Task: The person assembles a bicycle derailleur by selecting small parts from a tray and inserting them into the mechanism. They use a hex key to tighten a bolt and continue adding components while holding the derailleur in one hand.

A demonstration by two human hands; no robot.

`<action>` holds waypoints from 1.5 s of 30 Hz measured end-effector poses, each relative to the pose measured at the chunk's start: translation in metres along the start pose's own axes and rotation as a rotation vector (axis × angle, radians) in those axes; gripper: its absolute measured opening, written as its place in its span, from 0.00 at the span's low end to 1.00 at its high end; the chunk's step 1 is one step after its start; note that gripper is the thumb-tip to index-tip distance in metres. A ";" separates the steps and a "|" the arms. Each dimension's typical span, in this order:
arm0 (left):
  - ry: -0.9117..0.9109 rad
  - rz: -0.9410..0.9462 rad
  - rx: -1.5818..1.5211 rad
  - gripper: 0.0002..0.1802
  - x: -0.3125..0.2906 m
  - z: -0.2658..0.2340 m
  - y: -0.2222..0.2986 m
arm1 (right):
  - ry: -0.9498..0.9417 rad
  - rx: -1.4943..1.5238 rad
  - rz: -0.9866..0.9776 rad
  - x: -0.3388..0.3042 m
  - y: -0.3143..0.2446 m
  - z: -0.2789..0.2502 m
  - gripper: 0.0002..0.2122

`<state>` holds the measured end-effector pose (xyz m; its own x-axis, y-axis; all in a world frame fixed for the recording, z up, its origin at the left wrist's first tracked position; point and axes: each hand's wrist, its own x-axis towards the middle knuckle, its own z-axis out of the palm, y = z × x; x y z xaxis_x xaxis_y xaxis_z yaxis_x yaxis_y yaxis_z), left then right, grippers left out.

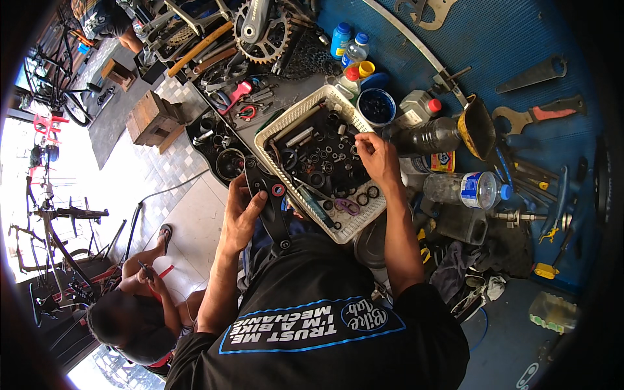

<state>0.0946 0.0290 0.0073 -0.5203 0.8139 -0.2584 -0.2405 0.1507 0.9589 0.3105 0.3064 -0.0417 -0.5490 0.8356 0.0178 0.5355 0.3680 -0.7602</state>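
My left hand (242, 218) is wrapped round a black bike linkage arm (275, 221), with round pivot holes and a red-and-silver bearing seat showing near my thumb. The part hangs between my body and the basket's near left side. Over the right part of a cream plastic basket (265, 138), the fingers of my right hand (379, 156) are drawn together in a pinch. Whatever they hold is too small or hidden to name. Loose bearings, rings and spacers (325, 156) fill the basket, along with a purple part (347, 206) near its front.
Bottles (356, 52), a tub of dark grease (376, 106) and a clear bottle (465, 188) crowd the basket's right. A crankset (263, 32) and hand tools lie beyond. Tools hang on the blue panel (500, 45). A seated person (133, 318) is at lower left, near a wooden stool (153, 120).
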 end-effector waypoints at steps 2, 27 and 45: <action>0.004 0.004 0.009 0.35 0.000 0.000 0.000 | 0.001 0.001 -0.006 0.000 -0.001 0.000 0.08; 0.005 -0.031 0.023 0.34 0.000 0.004 0.009 | 0.027 -0.004 -0.085 0.003 0.003 -0.002 0.09; 0.005 0.005 0.034 0.33 0.000 0.000 0.000 | 0.013 0.030 -0.036 0.001 0.007 -0.003 0.09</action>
<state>0.0943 0.0294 0.0073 -0.5256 0.8119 -0.2542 -0.2101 0.1657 0.9635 0.3155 0.3109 -0.0454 -0.5589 0.8275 0.0538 0.4959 0.3855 -0.7781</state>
